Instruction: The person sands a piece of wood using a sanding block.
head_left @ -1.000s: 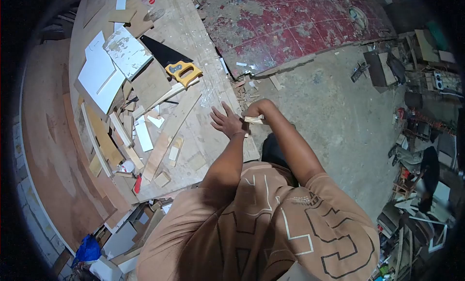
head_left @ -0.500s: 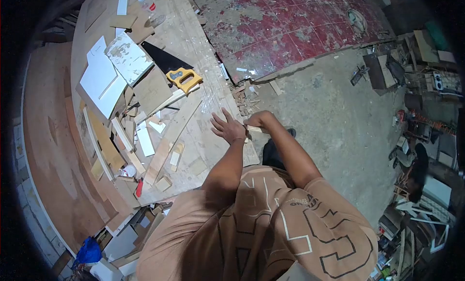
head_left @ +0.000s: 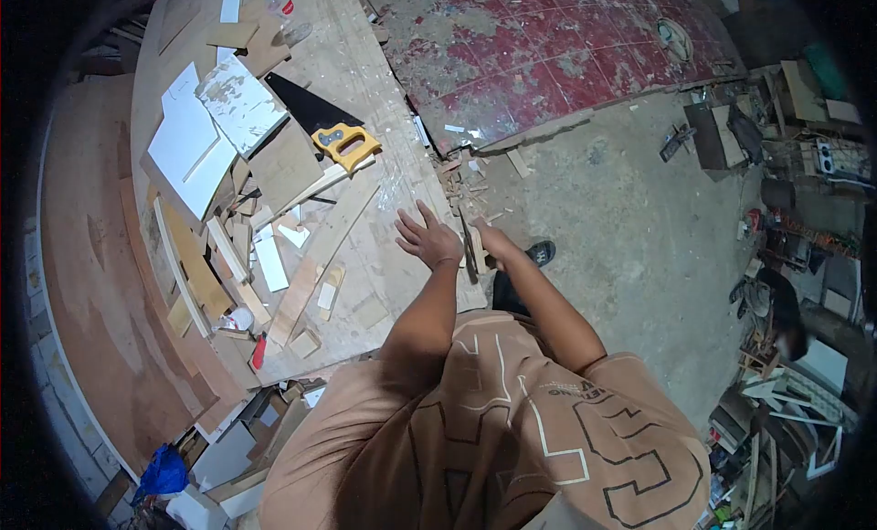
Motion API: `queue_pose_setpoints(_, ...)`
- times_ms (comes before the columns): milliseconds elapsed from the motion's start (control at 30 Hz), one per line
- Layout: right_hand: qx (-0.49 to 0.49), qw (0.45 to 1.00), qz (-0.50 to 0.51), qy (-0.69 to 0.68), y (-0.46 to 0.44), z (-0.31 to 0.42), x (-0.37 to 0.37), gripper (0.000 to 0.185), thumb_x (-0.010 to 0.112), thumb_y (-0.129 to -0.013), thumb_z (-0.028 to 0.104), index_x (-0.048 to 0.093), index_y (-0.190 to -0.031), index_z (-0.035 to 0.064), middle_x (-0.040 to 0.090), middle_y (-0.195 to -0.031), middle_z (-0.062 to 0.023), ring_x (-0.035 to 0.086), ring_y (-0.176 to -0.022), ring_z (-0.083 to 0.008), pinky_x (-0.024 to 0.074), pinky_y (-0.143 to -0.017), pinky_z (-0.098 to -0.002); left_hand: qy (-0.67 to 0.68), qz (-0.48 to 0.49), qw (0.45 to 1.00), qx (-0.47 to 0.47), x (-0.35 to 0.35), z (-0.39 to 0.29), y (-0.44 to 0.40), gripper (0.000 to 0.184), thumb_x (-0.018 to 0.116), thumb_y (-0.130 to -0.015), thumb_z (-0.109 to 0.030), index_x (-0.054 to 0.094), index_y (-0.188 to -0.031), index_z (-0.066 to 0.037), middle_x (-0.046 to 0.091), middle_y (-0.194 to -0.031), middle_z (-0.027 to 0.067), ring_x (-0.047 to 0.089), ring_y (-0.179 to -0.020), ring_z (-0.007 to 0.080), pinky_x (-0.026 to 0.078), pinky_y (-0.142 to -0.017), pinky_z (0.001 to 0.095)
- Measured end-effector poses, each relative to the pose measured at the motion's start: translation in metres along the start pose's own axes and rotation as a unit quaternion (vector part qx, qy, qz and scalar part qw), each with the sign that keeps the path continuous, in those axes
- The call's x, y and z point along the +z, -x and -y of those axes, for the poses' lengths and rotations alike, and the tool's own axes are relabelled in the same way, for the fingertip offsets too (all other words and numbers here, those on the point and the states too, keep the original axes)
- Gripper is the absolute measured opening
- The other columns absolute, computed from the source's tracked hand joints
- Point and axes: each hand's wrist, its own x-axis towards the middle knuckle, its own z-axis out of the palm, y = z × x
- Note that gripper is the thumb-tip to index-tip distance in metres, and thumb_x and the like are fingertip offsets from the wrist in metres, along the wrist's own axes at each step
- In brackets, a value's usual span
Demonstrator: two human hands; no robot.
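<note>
My left hand (head_left: 429,239) lies flat on the wooden worktable (head_left: 384,247) near its right edge, with the fingers spread and nothing held. Just past that edge, my right hand (head_left: 493,243) is closed around a narrow wooden strip (head_left: 477,254). The strip has a pale face and a long dark side, and it runs roughly along the table edge. Its exact shape is partly hidden by my fingers. Farther up the table rests a handsaw (head_left: 348,148) with a yellow handle and black blade. A long flat board (head_left: 333,247) lies left of my left hand.
White panels (head_left: 196,155), offcuts (head_left: 271,256) and a red-handled tool (head_left: 259,351) cover the table's left side. A plastic bottle (head_left: 277,0) stands at the far end. Wood scraps (head_left: 468,187) lie on the floor by the edge; a sandalled foot (head_left: 541,253) is below.
The wooden strip has swung from pointing sideways to lying along the table edge, and my right hand has turned and lowered with it. My left hand stays nearly in place. More of the foot shows.
</note>
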Motion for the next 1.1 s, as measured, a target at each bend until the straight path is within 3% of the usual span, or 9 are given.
queue_pose_setpoints(167, -0.213, 0.972, -0.086, 0.042, -0.018, -0.041, 0.021, 0.059, 0.041, -0.094, 0.052, 0.062, -0.108, -0.0012, 0.065, -0.095, -0.0173, 0.063, -0.088, -0.0289, 0.0497, -0.067, -0.0459, 0.029, 0.004, 1.0, -0.004, 0.005, 0.003, -0.004, 0.073, 0.054, -0.086, -0.023, 0.02, -0.15, -0.021, 0.004, -0.155, 0.0226, 0.003, -0.143, 0.0425, 0.005, -0.111, 0.0597)
queue_pose_setpoints(233, -0.281, 0.914, -0.16, 0.246, -0.061, -0.043, 0.019, 0.057, 0.042, -0.094, 0.052, 0.063, -0.106, 0.0002, 0.065, -0.097, -0.0166, 0.062, -0.089, -0.0292, 0.0487, -0.073, -0.0438, 0.024, -0.001, 1.0, -0.005, 0.006, 0.003, -0.005, 0.072, 0.054, -0.086, -0.023, 0.021, -0.15, -0.021, 0.005, -0.155, 0.0227, 0.004, -0.143, 0.0426, 0.005, -0.111, 0.0598)
queue_pose_setpoints(267, -0.282, 0.914, -0.16, 0.243, -0.083, -0.042, 0.015, 0.057, 0.042, -0.094, 0.052, 0.063, -0.106, 0.0002, 0.065, -0.097, -0.0166, 0.062, -0.089, -0.0292, 0.0487, -0.073, -0.0438, 0.024, -0.011, 1.0, 0.0, 0.001, 0.002, -0.003, 0.072, 0.054, -0.086, -0.023, 0.021, -0.15, -0.02, 0.006, -0.155, 0.0227, 0.005, -0.143, 0.0425, 0.005, -0.111, 0.06)
queue_pose_setpoints(333, -0.121, 0.979, -0.107, -0.123, -0.105, -0.03, 0.001, 0.057, 0.043, -0.093, 0.055, 0.062, -0.109, 0.0038, 0.064, -0.101, -0.0149, 0.061, -0.087, -0.0299, 0.0488, -0.07, -0.045, 0.026, -0.025, 0.999, 0.01, -0.003, -0.001, 0.001, 0.071, 0.054, -0.086, -0.023, 0.022, -0.15, -0.02, 0.007, -0.155, 0.0227, 0.005, -0.143, 0.0425, 0.005, -0.111, 0.0602)
queue_pose_setpoints(433, -0.135, 0.937, -0.093, -0.309, -0.078, -0.013, -0.024, 0.059, 0.045, -0.091, 0.059, 0.059, -0.115, 0.0069, 0.062, -0.104, -0.0139, 0.06, -0.089, -0.0302, 0.0492, -0.066, -0.0462, 0.007, -0.037, 0.999, 0.016, -0.003, 0.0, 0.002, 0.072, 0.056, -0.087, -0.024, 0.022, -0.15, -0.021, 0.01, -0.154, 0.0232, 0.009, -0.143, 0.0414, 0.007, -0.111, 0.0593)
queue_pose_setpoints(633, -0.195, 0.909, -0.108, -0.353, 0.011, -0.031, -0.097, 0.069, 0.05, -0.088, 0.061, 0.05, -0.123, 0.0017, 0.059, -0.103, -0.0179, 0.063, -0.079, -0.03, 0.0558, -0.059, -0.0458, 0.031, -0.089, 0.992, 0.083, -0.004, 0.004, 0.003, 0.062, 0.054, -0.088, -0.024, 0.032, -0.145, -0.015, 0.023, -0.152, 0.0148, 0.017, -0.142, 0.0343, 0.009, -0.112, 0.0583)
queue_pose_setpoints(733, -0.171, 0.912, -0.115, -0.354, 0.024, -0.053, -0.137, 0.071, 0.051, -0.086, 0.059, 0.045, -0.134, 0.0078, 0.05, -0.128, -0.0186, 0.054, -0.108, -0.0379, 0.052, -0.075, -0.0569, 0.039, -0.091, 0.896, 0.433, -0.004, 0.007, -0.009, 0.036, 0.054, -0.089, -0.029, 0.057, -0.119, -0.008, 0.059, -0.11, 0.012, 0.051, -0.109, 0.0282, 0.035, -0.1, 0.0499)
queue_pose_setpoints(833, -0.167, 0.921, -0.124, -0.328, 0.039, -0.071, -0.168, 0.07, 0.05, -0.087, 0.06, 0.045, -0.134, 0.0083, 0.051, -0.126, -0.0178, 0.054, -0.106, -0.0369, 0.0518, -0.075, -0.0568, 0.098, 0.054, 0.901, 0.418, -0.018, 0.006, -0.003, 0.035, 0.057, -0.087, -0.029, 0.056, -0.114, -0.006, 0.057, -0.104, 0.0135, 0.052, -0.102, 0.03, 0.041, -0.088, 0.0465)
queue_pose_setpoints(1100, -0.172, 0.936, -0.096, -0.291, 0.06, -0.061, -0.209, 0.065, 0.048, -0.09, 0.055, 0.046, -0.131, 0.0046, 0.056, -0.116, -0.0187, 0.06, -0.093, -0.0349, 0.0557, -0.062, -0.0491, 0.089, -0.03, 0.948, 0.304, -0.059, 0.01, 0.06, 0.06, 0.067, -0.08, -0.033, 0.043, -0.124, 0.001, 0.05, -0.111, 0.0207, 0.051, -0.102, 0.0367, 0.043, -0.084, 0.0449)
